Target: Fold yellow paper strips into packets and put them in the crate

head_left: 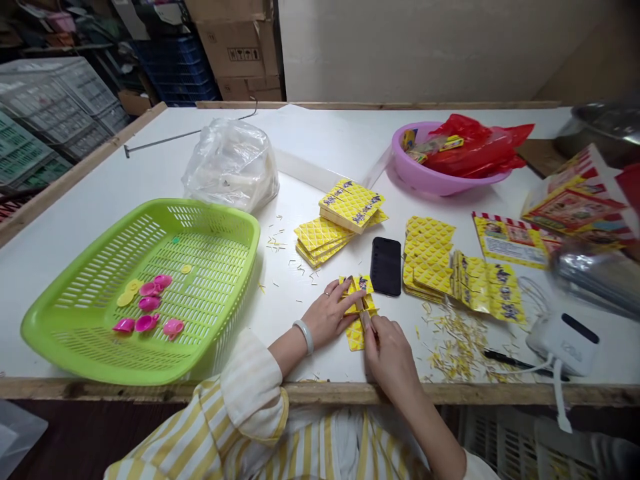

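My left hand [331, 308], with a ring and a pale bangle, holds a small yellow printed card [355, 335] down on the white table. Its fingers are bent over the card's upper part and cover some of it. My right hand [393, 350] grips a slim greyish tool [365, 315], whose tip lies against the card between both hands; its exact kind cannot be made out. Just beyond are stacked yellow printed cards [327, 235]. Right of the phone [387, 265] lie more yellow card sheets [427, 253], with thin yellow and white offcuts [453, 343] scattered nearer me.
On the left stands a green basket [240, 230] with small pink and yellow plastic pieces. Behind it sits a clear plastic bag [233, 167]. A purple basin [445, 181] holds red bags. At right are a white power bank [565, 343] with a cable and a black pen [520, 363].
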Tool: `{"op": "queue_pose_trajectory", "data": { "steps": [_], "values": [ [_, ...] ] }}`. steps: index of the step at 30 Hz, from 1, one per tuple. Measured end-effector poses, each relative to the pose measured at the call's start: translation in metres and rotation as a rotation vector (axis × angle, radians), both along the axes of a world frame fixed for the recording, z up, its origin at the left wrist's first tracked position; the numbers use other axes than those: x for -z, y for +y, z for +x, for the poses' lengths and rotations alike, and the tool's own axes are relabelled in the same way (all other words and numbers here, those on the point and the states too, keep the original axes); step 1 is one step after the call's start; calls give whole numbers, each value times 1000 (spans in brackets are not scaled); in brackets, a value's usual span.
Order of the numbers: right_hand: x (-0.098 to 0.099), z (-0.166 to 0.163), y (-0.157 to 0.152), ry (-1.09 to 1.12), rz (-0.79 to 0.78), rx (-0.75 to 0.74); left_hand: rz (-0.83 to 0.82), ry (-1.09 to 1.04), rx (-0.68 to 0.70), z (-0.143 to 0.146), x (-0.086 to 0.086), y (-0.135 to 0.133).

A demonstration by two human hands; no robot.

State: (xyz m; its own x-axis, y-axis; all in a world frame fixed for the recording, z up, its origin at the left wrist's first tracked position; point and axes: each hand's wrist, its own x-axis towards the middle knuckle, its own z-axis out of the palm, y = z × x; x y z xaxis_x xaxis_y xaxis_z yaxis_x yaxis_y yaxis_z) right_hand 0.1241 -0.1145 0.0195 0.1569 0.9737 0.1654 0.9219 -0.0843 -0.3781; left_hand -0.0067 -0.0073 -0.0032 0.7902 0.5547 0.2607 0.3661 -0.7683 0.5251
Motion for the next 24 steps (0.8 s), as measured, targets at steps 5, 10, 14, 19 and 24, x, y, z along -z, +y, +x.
{"op": "queue_pose_trajectory", "data": {
  "steps": [5,10,14,19,24],
  "values": [
    [-2,-2,2,-73,-35,-8,-22,68,1,-3,-6,0],
    [2,-1,1,-56,-55,-22,-92,47,127,-11,-12,3],
    [5,-5,-1,-107,-109,8,-126,16,157,-16,-14,6],
    [5,-8,-1,-148,-150,23,-92,17,181,-16,-11,8],
    [2,-13,3,-188,-207,43,-83,-14,154,-14,-10,6]
  ]
}}
